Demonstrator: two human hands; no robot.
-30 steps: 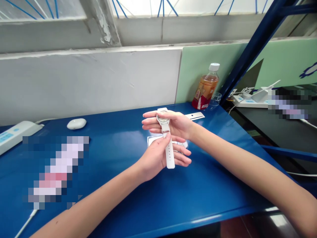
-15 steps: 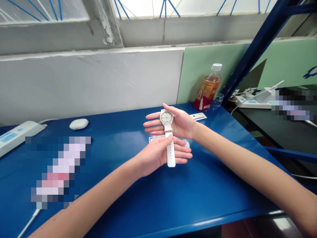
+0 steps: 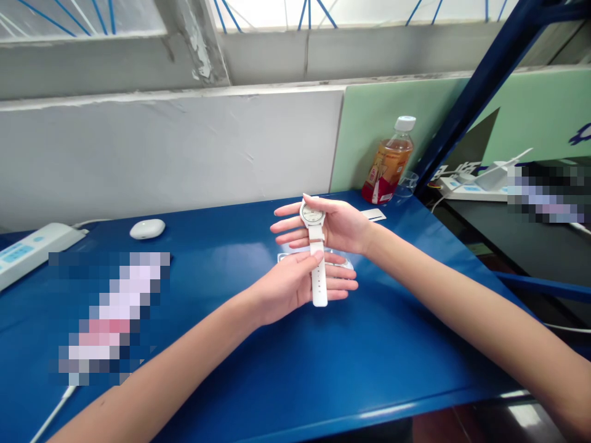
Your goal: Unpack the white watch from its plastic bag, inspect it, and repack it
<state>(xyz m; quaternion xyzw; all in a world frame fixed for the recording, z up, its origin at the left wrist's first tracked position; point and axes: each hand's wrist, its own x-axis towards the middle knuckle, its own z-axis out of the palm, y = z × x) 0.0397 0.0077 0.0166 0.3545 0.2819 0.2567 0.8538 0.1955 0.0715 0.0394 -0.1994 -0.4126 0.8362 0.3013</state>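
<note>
A white wristwatch with a round, pale dial is held lengthwise between both hands above the blue desk, dial toward the wall. My left hand lies palm up under the lower strap, with its thumb pressing the strap against the outstretched fingers. At the dial end, my right hand has its fingers behind the watch and its thumb over the top of the dial. The strap's free end, with its row of holes, hangs past my left fingers. Behind the hands, a clear, white-edged object is mostly hidden.
On the blue desk are a white earbud case, a power strip, a blurred-out object with a cable, and a flat white piece. A drink bottle stands near the wall beside a blue post.
The right hand has shifted slightly right, and its thumb now covers the top of the dial. The left hand still pinches the strap, with the strap end slightly higher.
</note>
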